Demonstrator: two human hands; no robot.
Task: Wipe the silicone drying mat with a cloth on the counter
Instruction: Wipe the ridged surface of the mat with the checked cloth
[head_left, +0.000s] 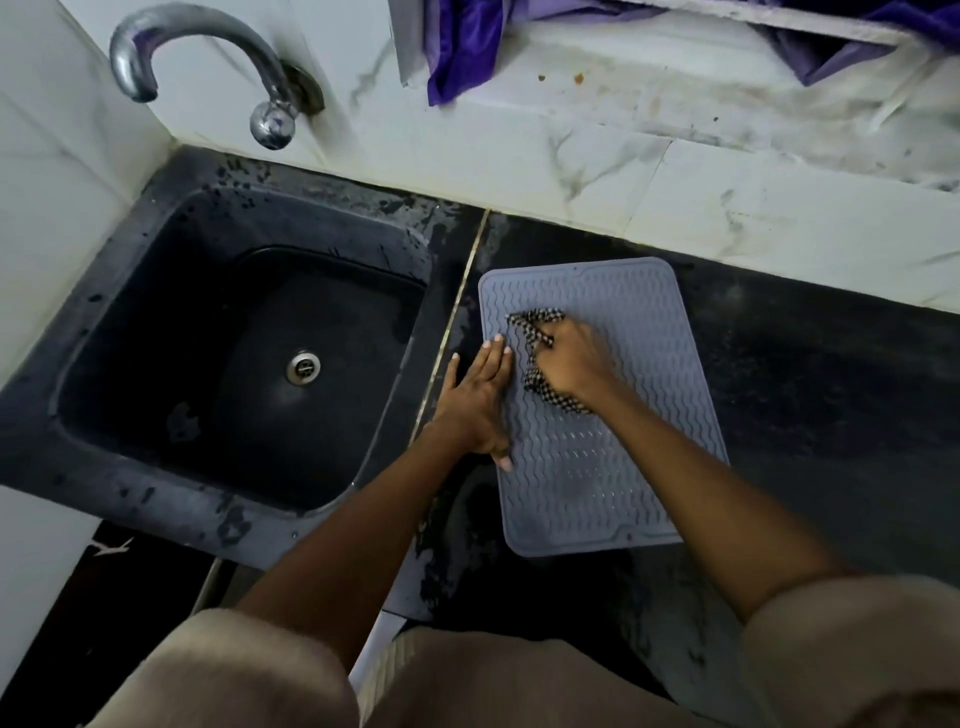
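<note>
Left hand (480, 400) flat on mat (613, 441) edge; right hand (571, 358) grasping cloth (535, 325) mid-mat.

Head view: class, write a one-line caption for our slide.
Right hand wipes the grey silicone mat with a checked cloth; left hand presses its edge flat.

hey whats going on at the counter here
A person is wiping a grey silicone drying mat that lies on the black counter beside the sink. The right hand grips a checkered cloth on the mat's upper part, while the left hand presses flat on the mat's left edge.
</note>
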